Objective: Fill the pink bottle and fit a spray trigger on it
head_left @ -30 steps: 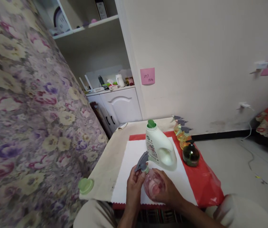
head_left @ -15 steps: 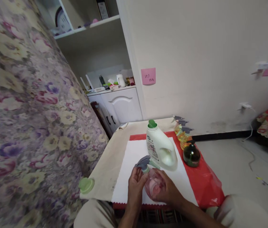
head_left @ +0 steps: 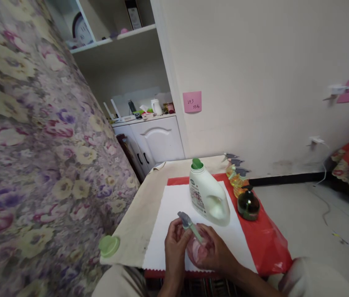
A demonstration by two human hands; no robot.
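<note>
A clear pink spray bottle (head_left: pixel 195 251) is in both hands near the front edge of the white sheet. My right hand (head_left: pixel 219 251) is closed around its body from the right. At its neck, the fingers of my left hand (head_left: pixel 174 243) grip just below the grey spray head (head_left: pixel 185 220). A pale green trigger slants across the front of the bottle. Just beyond my hands, a large light green detergent jug (head_left: pixel 199 194) stands without its cap, a green spout in its mouth. Its likely cap, a green lid (head_left: pixel 109 246), lies at the table's left corner.
On red plastic sheeting (head_left: pixel 268 243) to the right stand a dark green pump bottle (head_left: pixel 248 205) and several yellow spray bottles (head_left: pixel 240 183). A white sheet (head_left: pixel 158 231) covers the middle of the table. A floral curtain (head_left: pixel 53 165) hangs close on the left.
The grey spray head has turned on the bottle: it pointed sideways with its trigger to the right, and now its trigger faces toward me. Both hands keep their hold.
</note>
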